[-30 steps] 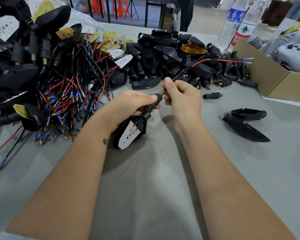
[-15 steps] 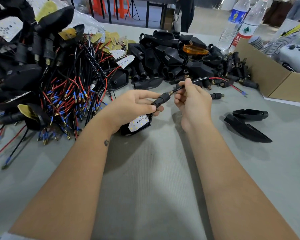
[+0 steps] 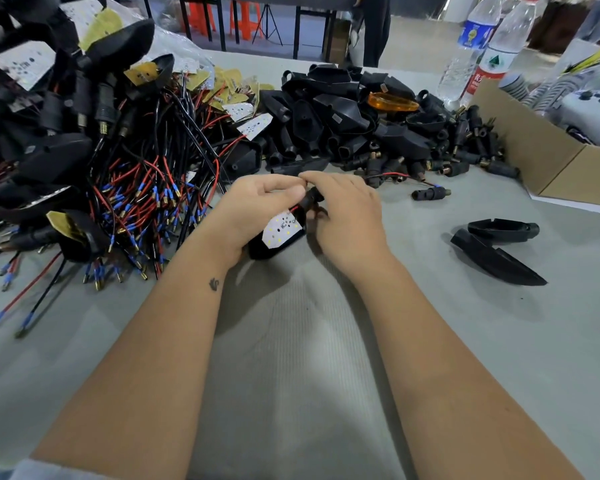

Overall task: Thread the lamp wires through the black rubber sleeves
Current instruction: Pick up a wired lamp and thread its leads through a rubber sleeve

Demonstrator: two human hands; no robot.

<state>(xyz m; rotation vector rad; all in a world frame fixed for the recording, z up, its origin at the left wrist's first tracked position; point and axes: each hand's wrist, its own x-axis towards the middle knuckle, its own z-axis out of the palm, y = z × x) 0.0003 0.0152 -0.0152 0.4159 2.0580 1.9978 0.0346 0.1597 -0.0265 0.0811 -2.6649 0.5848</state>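
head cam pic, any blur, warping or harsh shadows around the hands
Head view: the left hand and right hand look sharp, holding the lamp housing and black rubber sleeve; soft shadows fall on the grey table cover beneath the forearms; wide-angle distortion bends the edges, and the water bottles look slightly smeared.

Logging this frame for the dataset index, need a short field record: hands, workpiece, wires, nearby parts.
left hand: left hand grips the black lamp housing with white LED board
right hand: right hand curled around the black rubber sleeve at the housing's neck
wires: red and black lead wires trail right from behind the right hand toward the sleeve pile
loose sleeve: single black sleeve with brass tip lies on the grey table cloth
empty shells: two black pointed housings, right
finished pile: wired lamps heap, left
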